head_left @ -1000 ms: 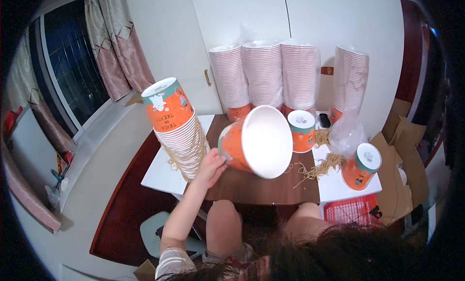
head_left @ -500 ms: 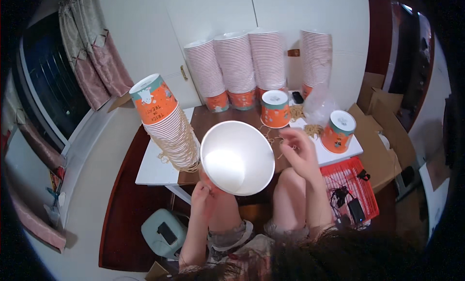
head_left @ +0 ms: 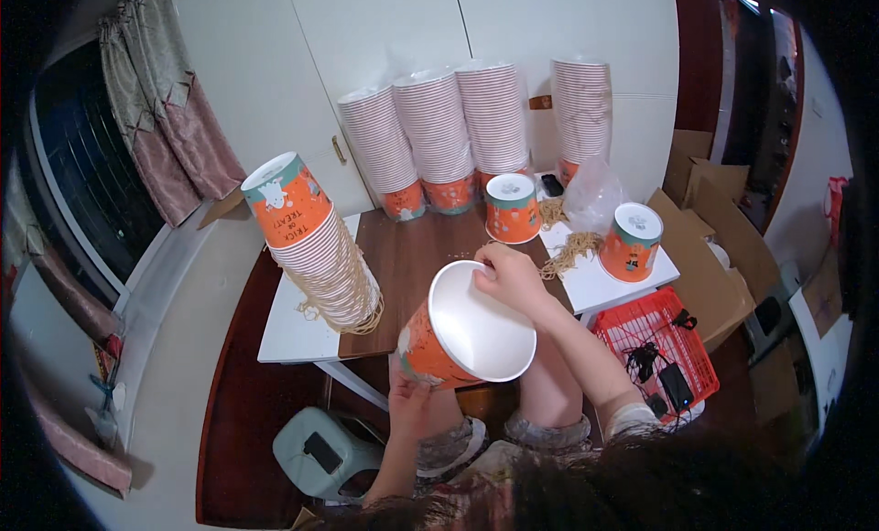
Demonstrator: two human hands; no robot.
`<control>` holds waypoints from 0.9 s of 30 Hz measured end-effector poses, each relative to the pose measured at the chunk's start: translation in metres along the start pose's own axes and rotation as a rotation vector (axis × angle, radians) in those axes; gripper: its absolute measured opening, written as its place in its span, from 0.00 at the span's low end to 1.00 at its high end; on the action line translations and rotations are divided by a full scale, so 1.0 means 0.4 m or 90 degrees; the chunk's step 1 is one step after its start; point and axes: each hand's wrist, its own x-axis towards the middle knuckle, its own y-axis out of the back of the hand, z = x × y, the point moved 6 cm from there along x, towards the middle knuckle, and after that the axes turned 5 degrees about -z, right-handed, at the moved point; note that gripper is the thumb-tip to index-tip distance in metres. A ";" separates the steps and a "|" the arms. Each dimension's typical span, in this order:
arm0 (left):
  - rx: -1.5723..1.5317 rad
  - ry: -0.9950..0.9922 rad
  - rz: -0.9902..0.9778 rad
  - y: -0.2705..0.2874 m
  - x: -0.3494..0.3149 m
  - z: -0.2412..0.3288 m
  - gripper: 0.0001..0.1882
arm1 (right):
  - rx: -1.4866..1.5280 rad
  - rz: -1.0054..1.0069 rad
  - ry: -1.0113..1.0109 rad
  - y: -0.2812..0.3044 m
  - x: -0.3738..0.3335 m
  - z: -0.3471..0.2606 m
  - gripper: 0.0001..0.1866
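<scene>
An orange paper bucket [head_left: 483, 334] with a white inside is tilted over my lap, its mouth facing up and to the right. My left hand [head_left: 408, 401] grips it low, near its base. At the upper rim my right hand [head_left: 513, 276] is closed, fingertips bent over the edge into the mouth; whether a cord is also pinched there I cannot tell. To the left, a tall stack of upside-down buckets [head_left: 322, 270] leans, tan cords hanging down its side. Loose tan cords [head_left: 571, 251] lie right of the brown table top [head_left: 403, 247].
Several tall wrapped bucket stacks [head_left: 434, 133] stand at the back. Two single upturned buckets [head_left: 513, 215] sit right of centre, near a clear plastic bag [head_left: 593, 197]. A red basket [head_left: 705, 371] with a black adapter is at lower right, beside cardboard boxes [head_left: 700, 275]. A grey-green stool [head_left: 316, 453] stands lower left.
My right hand has come left and closed on the bucket's rim. The bucket has tipped, showing its orange side, and moved slightly down and right; my left hand now holds its lower side. The view shifted slightly.
</scene>
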 end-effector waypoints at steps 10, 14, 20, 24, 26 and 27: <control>0.571 -0.263 -0.456 -0.327 0.042 0.254 0.18 | -0.010 -0.060 0.253 -0.047 -0.121 0.053 0.09; 1.012 -0.231 -0.176 -0.048 0.060 0.165 0.09 | -0.053 0.012 0.442 -0.042 -0.152 -0.041 0.09; 0.909 -0.411 -0.370 -0.231 0.092 0.219 0.07 | -0.120 -0.005 0.483 -0.039 -0.189 -0.073 0.08; 0.968 -0.406 -0.493 -0.279 0.107 0.198 0.07 | -0.075 0.090 0.514 -0.046 -0.206 -0.072 0.10; 0.966 -0.455 -0.567 -0.282 0.111 0.192 0.08 | -0.055 0.132 0.527 -0.069 -0.212 -0.058 0.10; 0.966 -0.455 -0.568 -0.283 0.116 0.195 0.08 | -0.034 0.173 0.540 -0.071 -0.217 -0.054 0.11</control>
